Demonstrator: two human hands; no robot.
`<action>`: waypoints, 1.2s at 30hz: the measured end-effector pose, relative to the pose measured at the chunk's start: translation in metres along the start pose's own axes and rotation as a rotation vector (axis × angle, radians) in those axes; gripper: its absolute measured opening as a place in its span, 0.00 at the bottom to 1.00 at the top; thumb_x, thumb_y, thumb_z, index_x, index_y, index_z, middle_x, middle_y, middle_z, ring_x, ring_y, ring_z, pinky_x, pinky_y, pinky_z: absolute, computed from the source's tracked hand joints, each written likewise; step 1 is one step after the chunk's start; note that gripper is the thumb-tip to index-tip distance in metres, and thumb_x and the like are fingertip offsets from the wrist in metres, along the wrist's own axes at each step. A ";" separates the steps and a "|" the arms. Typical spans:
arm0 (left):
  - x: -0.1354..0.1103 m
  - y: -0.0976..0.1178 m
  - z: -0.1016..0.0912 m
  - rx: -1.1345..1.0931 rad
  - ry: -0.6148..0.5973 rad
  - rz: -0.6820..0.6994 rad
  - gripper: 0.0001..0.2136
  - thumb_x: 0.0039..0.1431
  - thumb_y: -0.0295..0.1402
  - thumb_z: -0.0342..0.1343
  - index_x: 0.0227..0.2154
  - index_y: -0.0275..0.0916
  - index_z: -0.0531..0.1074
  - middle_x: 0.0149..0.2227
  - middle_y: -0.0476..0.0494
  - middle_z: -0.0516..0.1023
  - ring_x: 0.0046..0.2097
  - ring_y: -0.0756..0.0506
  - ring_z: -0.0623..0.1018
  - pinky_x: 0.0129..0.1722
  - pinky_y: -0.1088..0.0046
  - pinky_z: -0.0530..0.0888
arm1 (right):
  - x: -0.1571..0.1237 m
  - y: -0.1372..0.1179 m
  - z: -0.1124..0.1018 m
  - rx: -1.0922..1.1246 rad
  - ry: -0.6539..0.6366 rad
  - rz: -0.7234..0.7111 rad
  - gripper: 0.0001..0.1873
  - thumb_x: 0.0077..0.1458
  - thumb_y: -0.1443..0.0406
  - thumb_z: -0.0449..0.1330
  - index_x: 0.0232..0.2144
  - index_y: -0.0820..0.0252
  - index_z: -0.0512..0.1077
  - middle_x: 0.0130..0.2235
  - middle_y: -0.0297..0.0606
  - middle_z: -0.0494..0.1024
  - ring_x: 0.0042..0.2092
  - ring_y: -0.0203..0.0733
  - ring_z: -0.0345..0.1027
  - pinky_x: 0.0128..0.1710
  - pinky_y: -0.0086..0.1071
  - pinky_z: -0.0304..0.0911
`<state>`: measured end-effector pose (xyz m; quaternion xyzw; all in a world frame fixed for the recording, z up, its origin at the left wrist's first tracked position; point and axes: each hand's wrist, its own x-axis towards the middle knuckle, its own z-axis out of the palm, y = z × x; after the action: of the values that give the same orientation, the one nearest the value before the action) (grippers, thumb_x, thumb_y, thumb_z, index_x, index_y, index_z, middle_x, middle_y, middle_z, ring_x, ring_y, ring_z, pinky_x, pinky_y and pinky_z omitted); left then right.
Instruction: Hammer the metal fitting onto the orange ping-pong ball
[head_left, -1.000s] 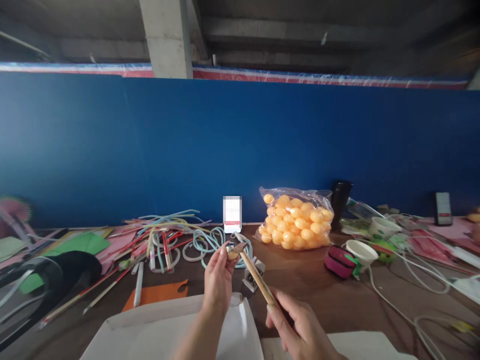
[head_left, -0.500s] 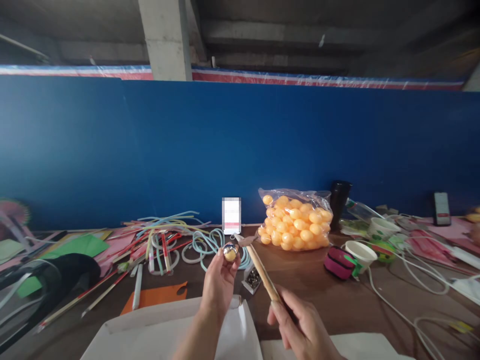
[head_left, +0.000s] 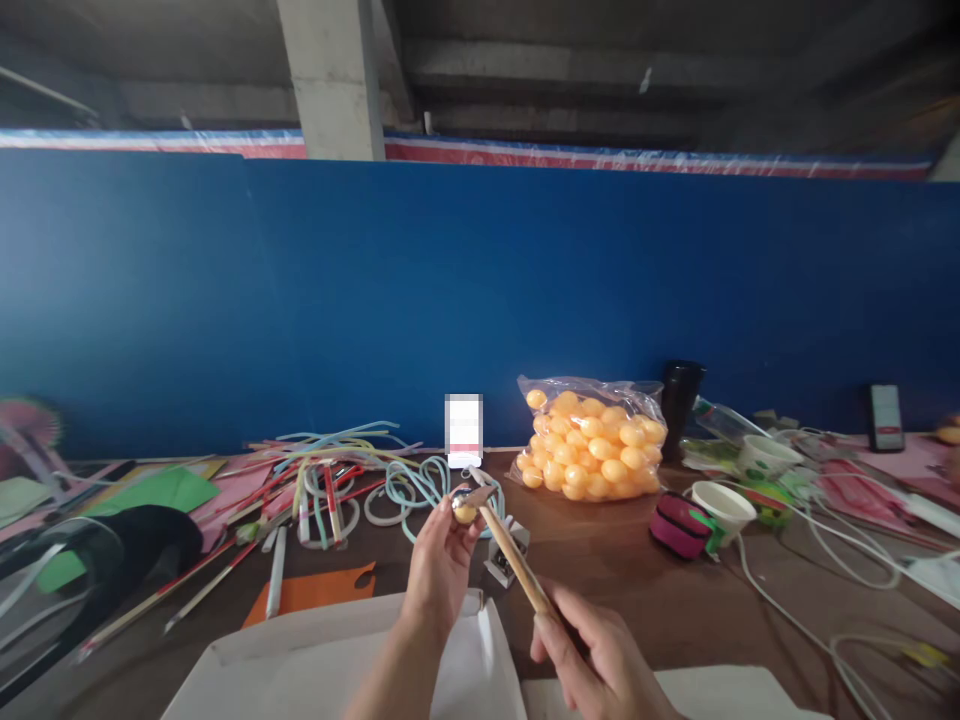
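Observation:
My left hand (head_left: 439, 565) is raised over the table with its fingers closed around a small shiny ball (head_left: 464, 514), silvery on top and yellowish below. In my right hand (head_left: 589, 650) is a hammer (head_left: 517, 562), gripped near the end of its wooden handle. The metal hammer head overlaps the ball's upper right side; whether it touches the ball I cannot tell. Just right of my left hand, a small open box (head_left: 508, 556) holds little metal pieces, partly hidden behind the hammer handle.
Behind stands a clear bag of orange balls (head_left: 592, 450). Coloured tubes (head_left: 330, 470), coiled pale-blue tubing (head_left: 420, 490) and orange paper (head_left: 319, 592) lie left. A white box (head_left: 300, 660) is in front. Purple pouch (head_left: 679, 526), paper cup (head_left: 724, 510) and white cables (head_left: 780, 620) lie right.
The hammer head has moved slightly left and down, onto the near side of the ball, covering part of it. My right hand has shifted slightly left; the left still holds the ball.

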<state>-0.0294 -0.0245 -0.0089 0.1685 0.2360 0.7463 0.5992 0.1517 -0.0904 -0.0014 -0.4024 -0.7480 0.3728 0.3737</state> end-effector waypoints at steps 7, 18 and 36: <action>0.003 -0.001 -0.002 0.005 0.007 0.017 0.08 0.58 0.30 0.58 0.39 0.33 0.76 0.39 0.39 0.80 0.37 0.48 0.79 0.37 0.73 0.79 | 0.000 0.001 -0.001 -0.004 -0.004 0.004 0.22 0.65 0.52 0.47 0.49 0.61 0.68 0.26 0.34 0.73 0.18 0.32 0.62 0.18 0.24 0.59; 0.001 -0.002 -0.002 0.034 0.027 0.086 0.10 0.52 0.32 0.64 0.37 0.33 0.77 0.36 0.40 0.81 0.34 0.50 0.79 0.35 0.75 0.77 | 0.001 -0.003 -0.004 -0.027 -0.057 -0.013 0.20 0.65 0.53 0.47 0.47 0.61 0.68 0.27 0.35 0.74 0.19 0.33 0.62 0.19 0.24 0.60; 0.001 -0.003 -0.001 0.126 0.042 0.134 0.14 0.48 0.35 0.67 0.37 0.35 0.78 0.36 0.41 0.81 0.37 0.49 0.79 0.36 0.76 0.75 | 0.002 -0.001 -0.005 -0.043 -0.074 -0.025 0.20 0.65 0.55 0.47 0.50 0.62 0.68 0.28 0.35 0.75 0.19 0.33 0.63 0.19 0.24 0.60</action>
<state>-0.0282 -0.0228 -0.0113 0.2058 0.2832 0.7716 0.5311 0.1552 -0.0880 0.0026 -0.3867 -0.7741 0.3667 0.3418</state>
